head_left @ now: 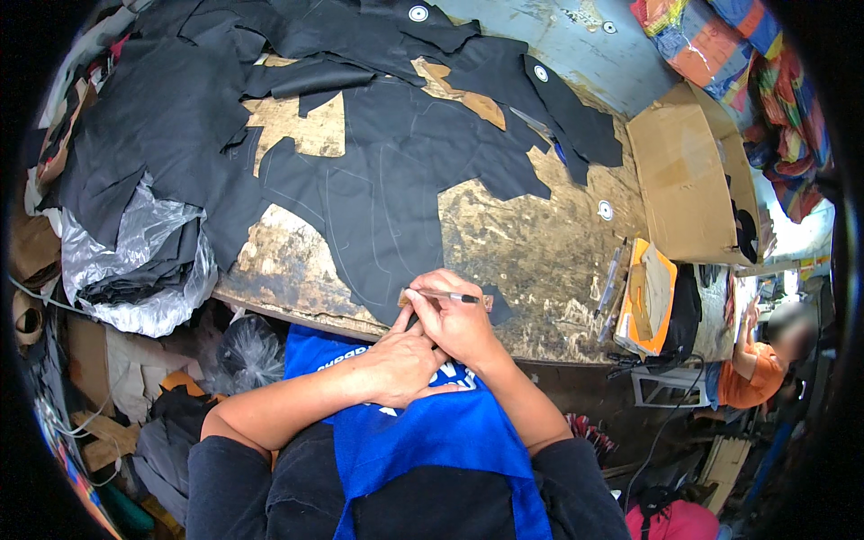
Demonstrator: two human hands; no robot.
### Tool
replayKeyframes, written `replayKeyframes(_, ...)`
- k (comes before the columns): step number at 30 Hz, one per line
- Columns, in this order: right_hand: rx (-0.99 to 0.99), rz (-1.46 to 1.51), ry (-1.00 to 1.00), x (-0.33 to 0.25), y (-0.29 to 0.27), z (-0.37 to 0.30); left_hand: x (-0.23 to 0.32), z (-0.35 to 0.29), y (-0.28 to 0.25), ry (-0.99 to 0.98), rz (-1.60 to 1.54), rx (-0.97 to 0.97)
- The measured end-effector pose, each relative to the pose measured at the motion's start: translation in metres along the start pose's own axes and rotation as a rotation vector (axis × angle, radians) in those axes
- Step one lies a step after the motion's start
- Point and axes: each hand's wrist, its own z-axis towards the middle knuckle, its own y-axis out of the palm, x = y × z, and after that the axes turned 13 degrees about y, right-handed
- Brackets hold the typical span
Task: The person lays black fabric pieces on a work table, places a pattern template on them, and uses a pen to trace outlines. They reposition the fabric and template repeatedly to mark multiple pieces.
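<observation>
A pen (pixel 453 296) is gripped in my right hand (pixel 453 326), its dark end pointing right, at the near edge of the wooden table. My left hand (pixel 394 366) lies with fingers stretched toward a small brown pattern piece (pixel 488 302), which is mostly covered by my right hand. The piece rests on a sheet of black material (pixel 393 180) that carries thin pale outlines. Further off, a curved brown piece (pixel 483 107) lies on the black material, beside a pointed blade (pixel 531 121) with a blue handle (pixel 560 153).
Black offcuts (pixel 153 117) pile up at left, near a clear plastic bag (pixel 144 301) of black pieces. An open cardboard box (pixel 679 171) and a yellow-orange folder (pixel 664 286) stand at right. Beyond the table sits a person in an orange shirt (pixel 749 385).
</observation>
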Motion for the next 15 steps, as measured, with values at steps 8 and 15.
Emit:
replayKeyframes(8, 0.295, -0.05, 0.331, 0.023, -0.052, -0.028, 0.009, 0.012, -0.01, -0.038, 0.145, 0.1)
replayKeyframes(15, 0.382, 0.13, 0.424, 0.044, -0.051, -0.037, 0.013, 0.023, -0.024, -0.089, 0.149, 0.076)
